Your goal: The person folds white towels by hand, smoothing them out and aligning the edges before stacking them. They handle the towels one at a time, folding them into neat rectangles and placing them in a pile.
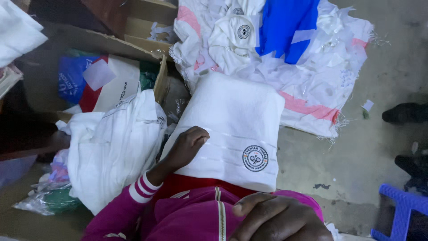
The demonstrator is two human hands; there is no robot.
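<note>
1. The person is sitting over a folded white towel [232,125] that is lying across the lap, its round dark emblem near the lower right corner, its far edge reaching toward the heap of white, pink-striped and blue cloth [285,49] on the concrete floor [383,134].
2. The left hand [187,147] is resting on the towel's near left part, fingers curled loosely with the tips pressing the fabric; its grip is half closed and is pinching nothing, only touching the towel's surface.
3. The right hand [276,218] is lying low in the view on the magenta jacket [196,218], just beside the towel's near edge; its fingers are bent over, but I cannot tell whether its grip is enclosing anything.
4. To keep the fold neat, I judge that the left hand should be pressing flat and even, so the layers are staying square and not sliding off the lap.
5. A bundle of white cloth [111,147] is lying to the left, beside a cardboard box [147,27].
</note>
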